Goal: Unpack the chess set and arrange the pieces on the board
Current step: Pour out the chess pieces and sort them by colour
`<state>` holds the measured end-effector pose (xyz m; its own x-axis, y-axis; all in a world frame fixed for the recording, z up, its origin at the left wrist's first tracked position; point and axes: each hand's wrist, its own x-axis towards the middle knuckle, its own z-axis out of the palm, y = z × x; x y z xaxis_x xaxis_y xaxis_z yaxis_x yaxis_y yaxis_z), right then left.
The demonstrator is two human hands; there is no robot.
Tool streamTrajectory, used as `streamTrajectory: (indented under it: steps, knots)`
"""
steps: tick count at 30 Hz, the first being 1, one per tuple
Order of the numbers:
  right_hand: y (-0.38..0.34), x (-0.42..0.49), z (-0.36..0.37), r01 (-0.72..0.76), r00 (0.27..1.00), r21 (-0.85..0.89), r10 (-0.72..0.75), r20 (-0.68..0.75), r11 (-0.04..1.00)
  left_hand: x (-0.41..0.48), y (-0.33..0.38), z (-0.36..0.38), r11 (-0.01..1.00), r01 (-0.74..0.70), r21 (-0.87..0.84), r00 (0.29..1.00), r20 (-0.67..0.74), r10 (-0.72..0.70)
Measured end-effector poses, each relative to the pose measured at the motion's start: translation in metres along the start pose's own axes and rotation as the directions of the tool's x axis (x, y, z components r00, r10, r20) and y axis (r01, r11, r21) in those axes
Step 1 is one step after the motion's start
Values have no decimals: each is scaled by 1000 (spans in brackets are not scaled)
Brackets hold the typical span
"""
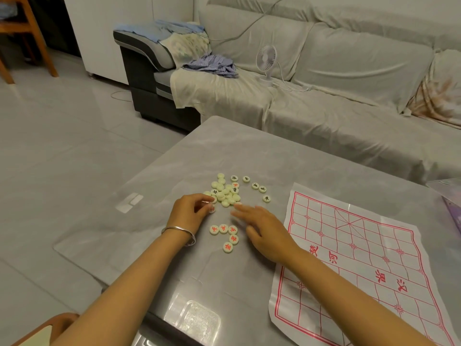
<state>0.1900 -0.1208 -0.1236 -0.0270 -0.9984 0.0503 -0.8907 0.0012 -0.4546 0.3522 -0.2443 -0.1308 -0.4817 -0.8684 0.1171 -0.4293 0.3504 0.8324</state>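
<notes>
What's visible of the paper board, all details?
The board is a thin white sheet, paper or film by its look, printed with a red grid, a diagonal cross at the far end and red characters across the middle band. It lies spread, creased, on the grey table, right of the pieces. No piece sits on it. The right forearm crosses its near left part; contact cannot be told. Its near edge is cut off.

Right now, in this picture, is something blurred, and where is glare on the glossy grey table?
Head view: the right hand is smeared by motion at its fingertips; the left hand, pinching a cream round chess piece, is sharper. Head view: pale glare patches lie on the glossy grey table, left of the cream piece pile and by its near edge.
</notes>
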Motion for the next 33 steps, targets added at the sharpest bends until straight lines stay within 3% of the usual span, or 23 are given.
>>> streamTrajectory:
  steps: [3, 6, 9, 15, 21, 26, 30, 33]
  knots:
    - [10, 18, 6, -125, 988, -1, 124, -89, 992, 0, 2, 1, 995, 56, -85, 997, 60, -51]
    - [12, 31, 15, -192, 941, 145, 224, -253, 971, 0, 1, 3, 999, 34, -11, 998, 50, -34]
    - [11, 42, 18, -241, 899, 134, 273, -343, 961, 1, 1, 4, 997, 23, 69, 999, 26, -24]
    - [14, 42, 11, -308, 875, 238, 372, -309, 921, 1, 3, 6, 967, -131, 221, 972, 222, 81]
    - [22, 25, 5, -214, 892, 126, 246, -380, 969, -3, 10, -2, 952, -155, 264, 944, 322, 65]
    - [17, 8, 7, -123, 973, -32, 114, -202, 992, -21, 14, 5, 943, -250, 220, 908, 392, 149]
    - [9, -4, 7, -176, 980, 72, 181, -83, 982, -22, 8, 0, 993, -116, 1, 936, 333, 109]
    - [1, -14, 10, -132, 991, 103, 131, 10, 986, -18, 0, -11, 995, -77, -65, 962, 258, 91]
